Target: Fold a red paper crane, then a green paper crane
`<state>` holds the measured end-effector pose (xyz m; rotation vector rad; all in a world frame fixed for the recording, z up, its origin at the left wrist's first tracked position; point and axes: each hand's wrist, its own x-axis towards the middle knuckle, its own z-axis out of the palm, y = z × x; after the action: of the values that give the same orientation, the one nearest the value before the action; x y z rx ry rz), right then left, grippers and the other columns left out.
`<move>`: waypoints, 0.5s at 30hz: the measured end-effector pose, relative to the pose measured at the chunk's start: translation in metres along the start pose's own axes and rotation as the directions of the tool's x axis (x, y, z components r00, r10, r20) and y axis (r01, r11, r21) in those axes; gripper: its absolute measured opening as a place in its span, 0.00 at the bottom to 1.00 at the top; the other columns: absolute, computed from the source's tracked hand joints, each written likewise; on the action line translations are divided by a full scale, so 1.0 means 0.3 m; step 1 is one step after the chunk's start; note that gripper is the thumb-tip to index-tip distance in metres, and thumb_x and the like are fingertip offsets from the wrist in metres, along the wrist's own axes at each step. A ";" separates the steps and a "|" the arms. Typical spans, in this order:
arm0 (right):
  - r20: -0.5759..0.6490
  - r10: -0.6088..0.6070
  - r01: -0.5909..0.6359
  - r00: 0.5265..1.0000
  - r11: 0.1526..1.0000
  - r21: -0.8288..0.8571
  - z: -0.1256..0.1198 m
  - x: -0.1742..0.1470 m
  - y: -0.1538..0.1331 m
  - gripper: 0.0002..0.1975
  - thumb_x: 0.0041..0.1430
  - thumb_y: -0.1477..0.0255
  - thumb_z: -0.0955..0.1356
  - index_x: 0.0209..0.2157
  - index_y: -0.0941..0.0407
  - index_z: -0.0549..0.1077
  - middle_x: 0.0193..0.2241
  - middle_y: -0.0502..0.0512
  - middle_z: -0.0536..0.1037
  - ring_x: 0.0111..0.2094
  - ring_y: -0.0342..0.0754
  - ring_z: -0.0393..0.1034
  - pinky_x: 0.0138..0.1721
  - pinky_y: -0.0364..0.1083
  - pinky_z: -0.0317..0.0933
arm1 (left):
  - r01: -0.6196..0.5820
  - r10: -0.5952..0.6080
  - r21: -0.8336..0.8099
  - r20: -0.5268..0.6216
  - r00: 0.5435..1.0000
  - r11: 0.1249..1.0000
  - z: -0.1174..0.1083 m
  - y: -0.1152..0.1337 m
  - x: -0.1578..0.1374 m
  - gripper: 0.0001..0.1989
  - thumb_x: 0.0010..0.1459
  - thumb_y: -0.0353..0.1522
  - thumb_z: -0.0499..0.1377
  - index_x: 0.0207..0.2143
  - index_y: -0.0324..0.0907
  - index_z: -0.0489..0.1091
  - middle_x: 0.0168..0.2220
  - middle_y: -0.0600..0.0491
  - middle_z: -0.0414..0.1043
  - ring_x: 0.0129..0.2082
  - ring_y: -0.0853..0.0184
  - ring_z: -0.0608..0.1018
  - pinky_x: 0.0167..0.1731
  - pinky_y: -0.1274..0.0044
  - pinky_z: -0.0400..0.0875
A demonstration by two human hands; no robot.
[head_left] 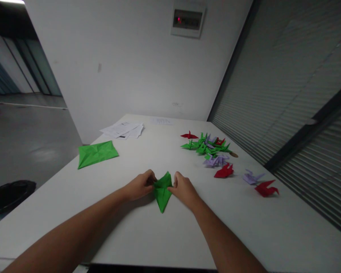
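Observation:
A partly folded sheet of green origami paper (162, 193) lies on the white table in front of me, its pointed end toward me and a raised flap at the far end. My left hand (140, 185) pinches its left edge between thumb and fingers. On the opposite side, my right hand (184, 189) grips the right edge in the same way, fingers curled. Both hands rest low, close to the tabletop. Farther left lies a creased green paper sheet (98, 153), apart from my hands.
A pile of green, purple and red paper cranes (207, 146) sits at the right back, with a red crane (266, 188) nearer the right edge. Printed papers (123, 129) lie at the far left. Beside the table stands a black-lined bin (11, 195). Blinds (295, 83) border the right side.

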<state>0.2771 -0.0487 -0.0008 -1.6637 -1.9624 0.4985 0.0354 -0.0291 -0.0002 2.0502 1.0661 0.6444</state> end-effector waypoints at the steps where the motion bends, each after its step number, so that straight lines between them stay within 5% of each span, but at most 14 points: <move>1: 0.003 -0.028 0.028 1.000 0.999 -0.017 0.002 -0.001 0.002 0.14 0.49 0.79 0.75 0.29 0.55 0.66 0.22 0.43 0.69 0.24 0.42 0.61 0.26 0.41 0.46 | 0.010 -0.010 0.007 0.000 1.000 1.000 0.000 0.000 0.001 0.11 0.52 0.26 0.57 0.40 0.41 0.66 0.32 0.55 0.73 0.31 0.67 0.74 0.32 0.76 0.67; 7: 0.060 -0.295 0.300 0.954 0.948 -0.105 0.030 0.001 0.014 0.14 0.51 0.83 0.71 0.24 0.55 0.63 0.24 0.46 0.68 0.27 0.43 0.60 0.30 0.43 0.47 | 0.087 -0.085 0.140 -0.023 0.996 0.986 0.010 0.033 0.004 0.13 0.50 0.25 0.59 0.40 0.41 0.68 0.32 0.55 0.74 0.30 0.68 0.74 0.30 0.78 0.64; 15: 0.086 -0.411 0.417 0.907 0.907 -0.058 0.035 -0.004 0.012 0.13 0.53 0.82 0.73 0.25 0.55 0.66 0.26 0.46 0.70 0.29 0.44 0.63 0.31 0.42 0.50 | 0.148 -0.113 0.425 -0.107 0.988 0.893 0.033 0.041 0.009 0.09 0.50 0.25 0.57 0.34 0.42 0.73 0.31 0.51 0.77 0.32 0.63 0.76 0.30 0.76 0.61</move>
<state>0.2740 -0.0487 -0.0114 -1.2256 -2.3310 0.3275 0.0498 -0.0355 0.0037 2.3114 1.4887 0.4498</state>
